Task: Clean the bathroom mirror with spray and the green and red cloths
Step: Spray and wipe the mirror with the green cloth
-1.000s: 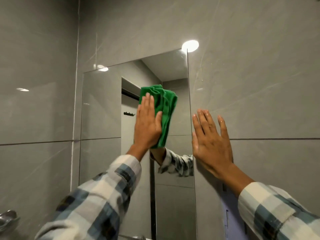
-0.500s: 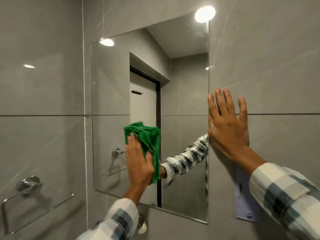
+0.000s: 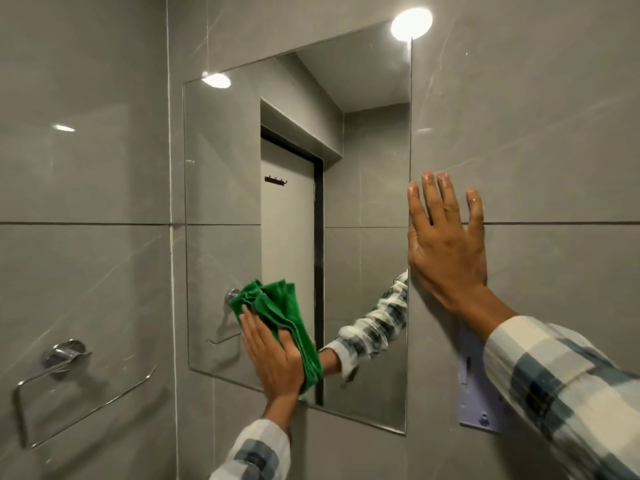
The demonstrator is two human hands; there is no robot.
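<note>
A frameless rectangular mirror (image 3: 221, 188) hangs on the grey tiled wall. My left hand (image 3: 273, 358) presses a bunched green cloth (image 3: 277, 313) flat against the lower middle of the glass, close to the bottom edge. My right hand (image 3: 446, 244) lies flat and open on the wall tile just right of the mirror's right edge, fingers spread and pointing up. The mirror reflects my checked sleeve, a white door and a ceiling light. No red cloth or spray bottle is in view.
A chrome towel ring (image 3: 65, 386) is fixed to the left wall, low down. A white plastic wall fitting (image 3: 478, 407) sits below my right forearm. Grey tiles (image 3: 536, 116) surround the mirror.
My left hand has swept the green cloth down from the mirror's upper part to its lower part. The right hand stays planted on the wall.
</note>
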